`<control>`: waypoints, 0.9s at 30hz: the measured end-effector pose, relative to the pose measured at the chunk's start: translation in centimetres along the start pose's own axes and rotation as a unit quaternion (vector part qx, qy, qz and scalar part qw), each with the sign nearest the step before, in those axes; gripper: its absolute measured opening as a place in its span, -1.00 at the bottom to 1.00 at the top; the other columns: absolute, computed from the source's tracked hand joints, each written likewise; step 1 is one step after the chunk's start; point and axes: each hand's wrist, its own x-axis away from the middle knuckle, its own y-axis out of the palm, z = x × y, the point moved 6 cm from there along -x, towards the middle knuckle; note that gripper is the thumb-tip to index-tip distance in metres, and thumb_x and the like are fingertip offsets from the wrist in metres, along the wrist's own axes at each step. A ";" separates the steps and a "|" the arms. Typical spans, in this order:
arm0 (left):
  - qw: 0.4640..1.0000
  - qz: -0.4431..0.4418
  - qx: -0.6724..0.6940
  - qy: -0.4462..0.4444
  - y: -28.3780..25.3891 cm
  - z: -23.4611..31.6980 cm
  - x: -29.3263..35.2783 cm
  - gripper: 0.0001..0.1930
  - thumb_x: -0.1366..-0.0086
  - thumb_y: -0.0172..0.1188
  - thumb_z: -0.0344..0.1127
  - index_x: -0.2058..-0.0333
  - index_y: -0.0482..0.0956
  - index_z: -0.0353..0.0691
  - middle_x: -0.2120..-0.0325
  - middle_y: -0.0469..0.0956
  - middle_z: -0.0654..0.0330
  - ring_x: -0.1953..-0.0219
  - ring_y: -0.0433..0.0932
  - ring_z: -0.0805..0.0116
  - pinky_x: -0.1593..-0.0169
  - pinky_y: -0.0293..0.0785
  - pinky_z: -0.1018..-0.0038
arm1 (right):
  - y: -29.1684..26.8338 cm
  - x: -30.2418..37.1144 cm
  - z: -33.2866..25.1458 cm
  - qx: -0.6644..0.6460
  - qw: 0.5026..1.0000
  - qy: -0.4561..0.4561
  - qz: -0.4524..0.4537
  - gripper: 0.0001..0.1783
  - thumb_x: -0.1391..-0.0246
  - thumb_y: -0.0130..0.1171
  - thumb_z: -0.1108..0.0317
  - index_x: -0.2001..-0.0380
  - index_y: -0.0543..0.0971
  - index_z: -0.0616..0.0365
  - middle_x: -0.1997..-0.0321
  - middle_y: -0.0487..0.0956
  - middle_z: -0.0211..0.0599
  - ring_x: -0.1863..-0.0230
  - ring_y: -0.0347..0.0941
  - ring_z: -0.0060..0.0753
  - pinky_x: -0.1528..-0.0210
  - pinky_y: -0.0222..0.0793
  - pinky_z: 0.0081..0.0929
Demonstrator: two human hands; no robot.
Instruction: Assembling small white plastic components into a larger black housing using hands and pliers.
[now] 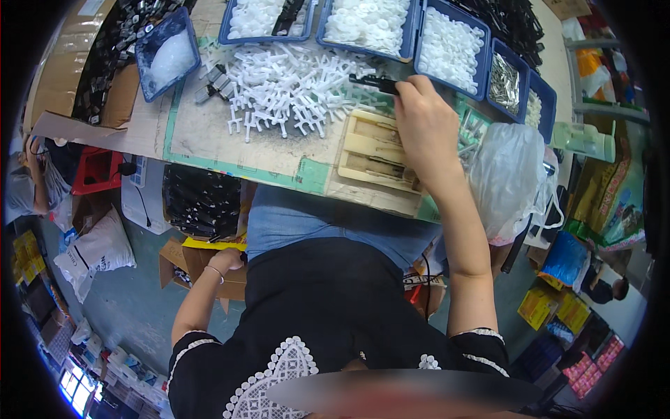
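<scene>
Over the workbench, my right hand point(427, 129) pinches a slim black plastic part point(375, 83) at its end. The part lies level just above the right edge of a pile of white cross-shaped plastic pieces point(279, 87). Below that hand sits a cream-coloured grooved fixture point(373, 150), partly covered by my fingers and wrist. My left hand point(227, 260) hangs low beside my hip at an open cardboard box point(199, 262). Its fingers are curled, and a small dark thing shows at their tips; I cannot make out what it is.
Blue trays point(366, 52) of small white parts line the bench's far side; another tray point(504, 82) holds metal pins. A blue tray point(166, 56) with white grease stands left. A plastic bag point(506, 181) hangs at the right edge. Beneath the bench, a box point(202, 202) holds black parts.
</scene>
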 end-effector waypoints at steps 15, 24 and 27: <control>0.599 0.782 -0.027 0.172 -33.5 9.8 23.5 -0.76 -0.14 0.12 -0.43 0.17 0.46 -0.25 0.27 0.50 0.07 0.20 0.45 0.07 0.15 0.37 0.31 | -2.5 6.5 -2.0 -0.232 0.969 -0.081 -0.029 -0.79 0.24 0.30 0.48 0.43 0.54 0.23 -0.05 0.39 -0.09 0.14 0.45 -0.20 0.15 0.39 -0.38; 0.630 0.768 -0.064 0.096 -32.3 10.8 23.9 -0.72 -0.13 0.02 -0.57 0.14 0.41 -0.31 0.24 0.42 0.00 0.19 0.44 0.06 0.13 0.36 0.27 | -3.3 8.0 -1.5 -0.155 0.981 -0.040 -0.108 -0.91 0.14 0.17 0.47 0.49 0.50 0.22 0.42 0.38 -0.25 0.35 0.39 -0.22 0.31 0.31 -0.33; 0.610 0.771 0.012 0.181 -30.8 12.4 25.0 -0.72 -0.15 0.03 -0.57 0.12 0.42 -0.30 0.26 0.45 0.01 0.26 0.46 0.13 0.18 0.38 0.36 | -3.0 8.0 -1.4 -0.168 0.976 -0.014 -0.139 -0.94 0.14 0.14 0.48 0.53 0.47 0.23 0.45 0.34 -0.24 0.37 0.38 -0.20 0.32 0.30 -0.33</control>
